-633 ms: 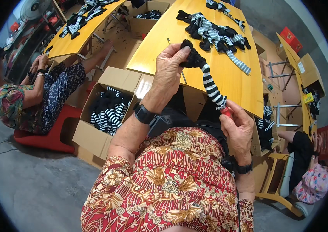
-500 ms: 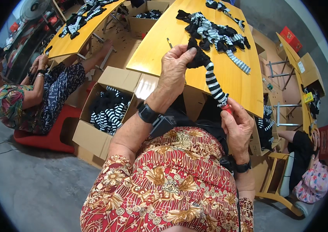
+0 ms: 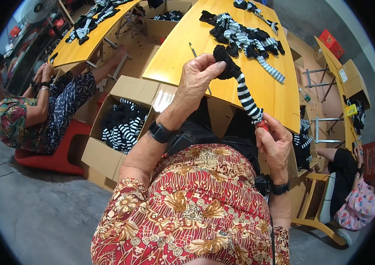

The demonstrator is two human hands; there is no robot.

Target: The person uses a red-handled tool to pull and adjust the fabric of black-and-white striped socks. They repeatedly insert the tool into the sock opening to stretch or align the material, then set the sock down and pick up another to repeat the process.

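Observation:
A black-and-white striped knitted tube [image 3: 248, 99] with a fuzzy black end [image 3: 226, 62] stretches between my hands, above the near edge of the yellow table. My left hand [image 3: 195, 81] is closed, thumb and fingers pinching the black end. At the lower striped end, my right hand [image 3: 276, 143] is closed around a small red thing [image 3: 262, 125], which touches the knit there. Most of that red thing is hidden by my fingers, so its kind cannot be made out.
A pile of striped and black knitted pieces [image 3: 245, 37] lies on the yellow table [image 3: 174, 62], near a thin dark stick [image 3: 193, 49]. An open carton [image 3: 101, 152] of striped knits stands at my left. Seated people work at left [image 3: 15, 110] and right [image 3: 355, 203].
My left hand and the black end have shifted slightly down and right. My right hand has moved a little to the right. Both holds are the same.

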